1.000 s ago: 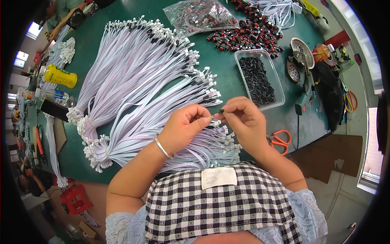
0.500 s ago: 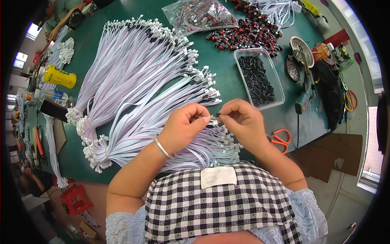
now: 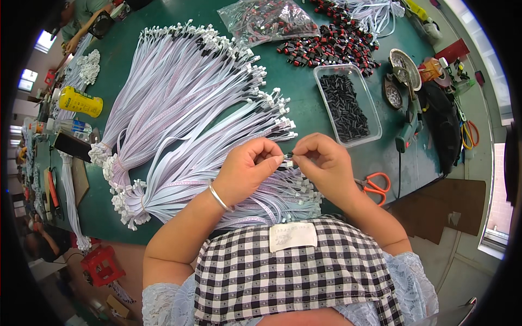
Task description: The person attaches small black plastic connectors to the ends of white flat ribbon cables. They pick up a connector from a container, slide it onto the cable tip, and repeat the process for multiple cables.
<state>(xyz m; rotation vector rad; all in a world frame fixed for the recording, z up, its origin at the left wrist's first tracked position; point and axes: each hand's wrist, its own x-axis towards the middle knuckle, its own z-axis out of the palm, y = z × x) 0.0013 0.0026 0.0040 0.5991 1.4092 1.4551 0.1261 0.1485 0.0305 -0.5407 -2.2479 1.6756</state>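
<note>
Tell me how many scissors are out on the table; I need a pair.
1 for certain: orange-handled scissors lie on the green table, just right of the right hand. Others may hide in the right-edge clutter.

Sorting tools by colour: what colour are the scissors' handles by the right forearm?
Orange; the scissors show best in the head view, on the green table.

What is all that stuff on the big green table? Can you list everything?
flat cable bundles: many, white-lilac, fanned over the table's left and middle
clear tray: one, holds small black parts, right of middle
red-black parts: a heap, top middle
plastic bag: one, clear, top middle
scissors: one, orange handles, right of the hands
yellow can: one, far left
table: one, green
left hand: pinches a white cable end
right hand: pinches the same end
</note>
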